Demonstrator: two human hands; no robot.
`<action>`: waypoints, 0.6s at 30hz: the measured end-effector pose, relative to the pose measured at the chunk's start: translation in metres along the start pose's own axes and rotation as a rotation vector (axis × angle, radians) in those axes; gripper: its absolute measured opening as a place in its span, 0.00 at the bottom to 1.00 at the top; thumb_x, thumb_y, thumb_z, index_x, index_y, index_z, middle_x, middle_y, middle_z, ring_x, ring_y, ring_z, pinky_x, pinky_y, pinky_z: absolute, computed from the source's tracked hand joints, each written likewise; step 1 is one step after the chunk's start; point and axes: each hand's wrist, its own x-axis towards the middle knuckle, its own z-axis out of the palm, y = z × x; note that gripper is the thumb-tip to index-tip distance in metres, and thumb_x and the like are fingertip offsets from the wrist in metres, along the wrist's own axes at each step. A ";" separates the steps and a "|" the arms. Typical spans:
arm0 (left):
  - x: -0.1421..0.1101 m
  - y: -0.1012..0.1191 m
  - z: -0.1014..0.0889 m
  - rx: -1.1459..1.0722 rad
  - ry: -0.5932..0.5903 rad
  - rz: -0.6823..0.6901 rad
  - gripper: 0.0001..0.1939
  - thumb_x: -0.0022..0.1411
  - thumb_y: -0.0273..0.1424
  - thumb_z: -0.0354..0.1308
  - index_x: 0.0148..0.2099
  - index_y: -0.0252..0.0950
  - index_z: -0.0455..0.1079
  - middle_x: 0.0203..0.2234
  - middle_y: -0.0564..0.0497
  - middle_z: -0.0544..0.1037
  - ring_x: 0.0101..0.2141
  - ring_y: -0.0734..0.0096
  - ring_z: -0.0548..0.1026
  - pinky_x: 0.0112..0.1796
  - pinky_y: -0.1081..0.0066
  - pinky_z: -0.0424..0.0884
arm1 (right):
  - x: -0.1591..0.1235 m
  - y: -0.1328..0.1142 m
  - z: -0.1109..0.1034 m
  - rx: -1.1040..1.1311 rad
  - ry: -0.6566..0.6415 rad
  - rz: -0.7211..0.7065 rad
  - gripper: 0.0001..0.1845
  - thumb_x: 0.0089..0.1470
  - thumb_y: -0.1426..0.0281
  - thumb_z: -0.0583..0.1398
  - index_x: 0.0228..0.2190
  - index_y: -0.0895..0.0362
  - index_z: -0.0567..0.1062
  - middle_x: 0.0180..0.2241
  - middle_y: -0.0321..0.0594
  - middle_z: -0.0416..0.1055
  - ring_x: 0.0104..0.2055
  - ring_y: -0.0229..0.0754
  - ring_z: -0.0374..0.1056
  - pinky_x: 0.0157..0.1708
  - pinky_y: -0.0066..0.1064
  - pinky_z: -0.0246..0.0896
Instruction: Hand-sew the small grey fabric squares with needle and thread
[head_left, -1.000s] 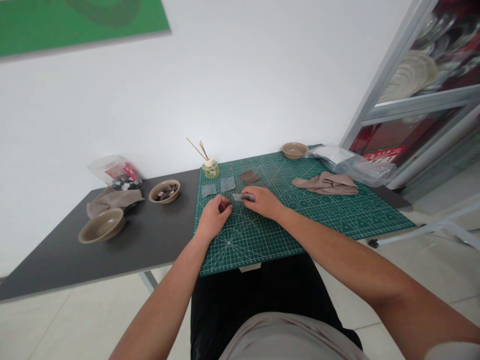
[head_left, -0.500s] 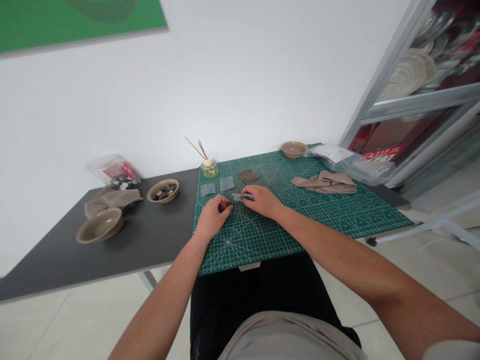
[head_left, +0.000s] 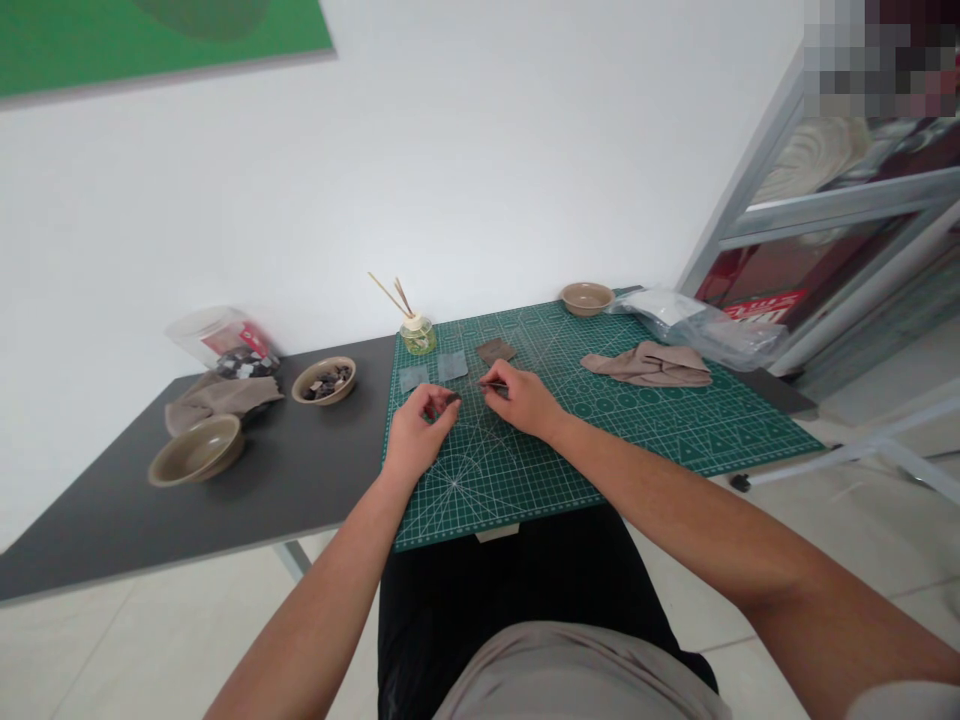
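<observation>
Above the green cutting mat (head_left: 495, 470), my left hand (head_left: 416, 430) pinches a small dark piece (head_left: 453, 398) between thumb and fingertips; its exact kind is too small to tell. My right hand (head_left: 523, 398), a short way to the right, is closed on a thin grey sheet (head_left: 493, 384), now seen nearly edge-on. The two hands are apart. Just beyond them on the mat lie two small grey-blue squares (head_left: 452, 366) and a brown square (head_left: 496, 350), all flat and thin.
A reed diffuser (head_left: 418, 335) stands behind the squares. To the left are a bowl of dark chips (head_left: 324, 382), a tilted bowl (head_left: 196, 452), a cloth (head_left: 221, 400) and a clear jar (head_left: 225, 340). Another bowl (head_left: 587, 298), a crumpled cloth (head_left: 652, 364) and plastic bag (head_left: 705, 322) lie right.
The grey sheet in my right hand has turned from showing its flat face to nearly edge-on. My left hand has shifted slightly left and up, widening the gap between the hands.
</observation>
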 end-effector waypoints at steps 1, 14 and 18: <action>0.000 0.002 0.000 -0.017 -0.008 -0.015 0.08 0.58 0.38 0.58 0.37 0.39 0.71 0.25 0.55 0.72 0.28 0.71 0.70 0.32 0.70 0.66 | 0.000 0.000 0.000 0.020 0.003 -0.001 0.06 0.56 0.72 0.58 0.38 0.56 0.72 0.35 0.38 0.76 0.35 0.41 0.72 0.37 0.31 0.62; 0.014 0.003 0.020 -0.316 -0.192 -0.179 0.09 0.54 0.36 0.61 0.33 0.37 0.68 0.23 0.54 0.76 0.24 0.73 0.72 0.28 0.72 0.66 | 0.003 0.002 0.003 0.077 -0.075 -0.226 0.19 0.63 0.71 0.53 0.53 0.52 0.75 0.52 0.41 0.75 0.55 0.42 0.70 0.56 0.40 0.63; 0.011 0.000 0.024 -0.284 -0.150 -0.149 0.09 0.55 0.37 0.60 0.33 0.37 0.67 0.20 0.56 0.73 0.22 0.74 0.69 0.26 0.73 0.64 | 0.001 0.001 0.003 0.059 -0.096 -0.238 0.19 0.63 0.69 0.54 0.53 0.51 0.75 0.53 0.41 0.75 0.54 0.43 0.70 0.56 0.39 0.64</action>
